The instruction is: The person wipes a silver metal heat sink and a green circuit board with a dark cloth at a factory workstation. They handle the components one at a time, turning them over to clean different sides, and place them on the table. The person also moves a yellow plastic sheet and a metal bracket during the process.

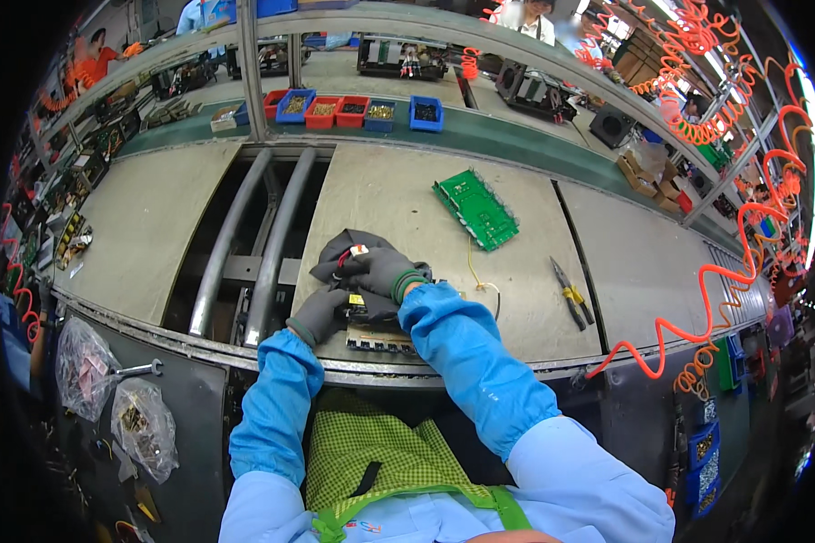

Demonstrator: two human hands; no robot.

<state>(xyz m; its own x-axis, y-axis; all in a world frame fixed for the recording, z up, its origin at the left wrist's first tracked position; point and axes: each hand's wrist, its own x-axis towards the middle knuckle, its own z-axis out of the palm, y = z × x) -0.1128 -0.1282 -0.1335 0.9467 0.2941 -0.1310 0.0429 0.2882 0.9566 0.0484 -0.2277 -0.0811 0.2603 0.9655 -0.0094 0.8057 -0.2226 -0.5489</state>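
Note:
Both my hands wear grey gloves and work close together over a dark assembly near the table's front edge. My right hand (388, 273) is closed, its fingertips at a bunch of red wires with a white connector (359, 250). A dark grey rounded part (331, 256) lies just beyond these fingers, its kind unclear. My left hand (320, 316) is closed beside a black component with a yellow label (357, 302); what its fingers grip is hidden. Under the hands, a circuit board edge with black parts (380, 346) shows toward me.
A green circuit board (476, 210) lies beyond my hands to the right, near a yellow wire (473, 267). Yellow-handled pliers (571, 294) rest farther right. Parts bins (322, 112) line the back ledge. Left are metal rollers (230, 242); a coiled red air hose (661, 348) hangs right.

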